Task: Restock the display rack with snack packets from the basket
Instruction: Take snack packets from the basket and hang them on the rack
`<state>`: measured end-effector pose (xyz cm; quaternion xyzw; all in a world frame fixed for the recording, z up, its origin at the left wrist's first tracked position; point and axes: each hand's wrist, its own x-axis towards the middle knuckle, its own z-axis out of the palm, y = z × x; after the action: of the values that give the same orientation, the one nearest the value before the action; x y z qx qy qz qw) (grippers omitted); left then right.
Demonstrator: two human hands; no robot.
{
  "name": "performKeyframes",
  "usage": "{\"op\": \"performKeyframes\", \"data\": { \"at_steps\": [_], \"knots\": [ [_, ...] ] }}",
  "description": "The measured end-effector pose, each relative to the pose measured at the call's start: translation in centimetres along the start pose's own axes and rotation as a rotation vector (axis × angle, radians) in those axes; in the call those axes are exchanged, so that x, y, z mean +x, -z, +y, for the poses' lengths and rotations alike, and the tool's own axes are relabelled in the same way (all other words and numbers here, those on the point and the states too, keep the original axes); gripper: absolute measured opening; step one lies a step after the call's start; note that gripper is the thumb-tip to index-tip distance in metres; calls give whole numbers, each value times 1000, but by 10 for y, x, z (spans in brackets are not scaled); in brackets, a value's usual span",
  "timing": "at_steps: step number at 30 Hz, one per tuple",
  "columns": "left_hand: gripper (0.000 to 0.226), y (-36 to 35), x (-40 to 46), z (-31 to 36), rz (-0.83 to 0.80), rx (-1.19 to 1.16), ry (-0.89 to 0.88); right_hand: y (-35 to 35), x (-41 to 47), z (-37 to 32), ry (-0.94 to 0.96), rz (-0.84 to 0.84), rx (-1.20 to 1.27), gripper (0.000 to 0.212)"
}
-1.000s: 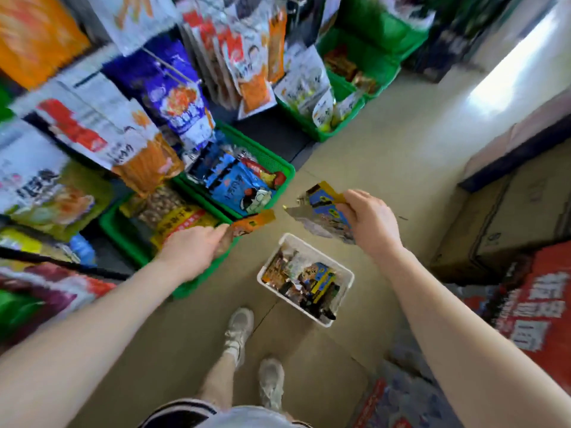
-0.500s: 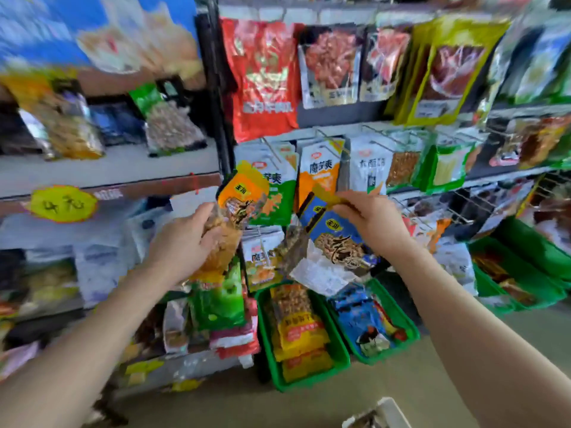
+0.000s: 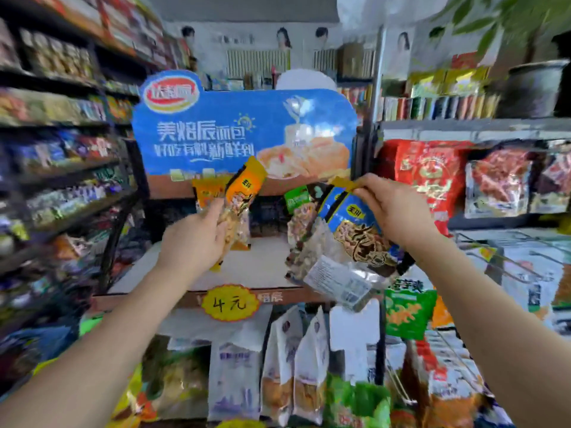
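Since the earlier frame my view has tilted up from the lower hooks and green bins to the upper shelf (image 3: 262,267) of the rack, and both hands have risen with it, carrying their packets along. My left hand (image 3: 193,242) has its grip curled round an orange packet (image 3: 239,196), which points up and to the right, its yellow top in front of the blue header sign (image 3: 241,131). Just behind it, another orange packet (image 3: 205,193) stands on the shelf. My right hand (image 3: 392,211) pinches the yellow top edges of a bunch of blue packets (image 3: 355,233), which hang down from the fingers over the right part of the shelf; a clear-backed one with a white label (image 3: 336,276) sticks out at the bottom. A green packet (image 3: 298,197) stands on the shelf just behind this bunch. Both hands are over the shelf, well apart from each other. On the front edge of the shelf sits a yellow price tag (image 3: 230,302). Below it hang white packets (image 3: 293,366), and a green bag (image 3: 408,313) hangs to their right. To the right of the rack red bags (image 3: 429,180) hang in a row. On the left, blurred shelves (image 3: 61,168) of goods run back along the aisle. I cannot see the basket.
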<state>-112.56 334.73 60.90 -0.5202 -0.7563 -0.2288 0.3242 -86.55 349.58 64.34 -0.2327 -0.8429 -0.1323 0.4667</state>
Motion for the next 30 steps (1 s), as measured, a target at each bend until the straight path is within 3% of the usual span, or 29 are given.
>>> {"op": "performKeyframes", "data": {
  "at_steps": [3,6,9,12,19,21,25,30],
  "knots": [
    [32,-27,19,-28,-7,51,8,-30,33,-11,55,-18,-63,48],
    [40,-56,33,-41,-61,116,23,-60,57,-18,61,-128,-78,37],
    [38,-90,44,-54,-103,-241,227,-87,73,-17,92,-216,-85,32],
    [38,-124,43,-62,-117,-547,313,-109,86,-12,155,-234,-39,34],
    [34,-176,33,-100,-245,-376,480,-144,129,-20,250,-281,51,41],
    [36,-183,39,-102,-258,-351,447,-151,140,-27,280,-271,72,39],
    [36,-200,62,-103,-224,-301,444,-165,155,-32,231,-439,28,33],
    [42,-190,80,-126,-403,-63,328,-183,175,-56,187,-570,21,30]
  ]
}}
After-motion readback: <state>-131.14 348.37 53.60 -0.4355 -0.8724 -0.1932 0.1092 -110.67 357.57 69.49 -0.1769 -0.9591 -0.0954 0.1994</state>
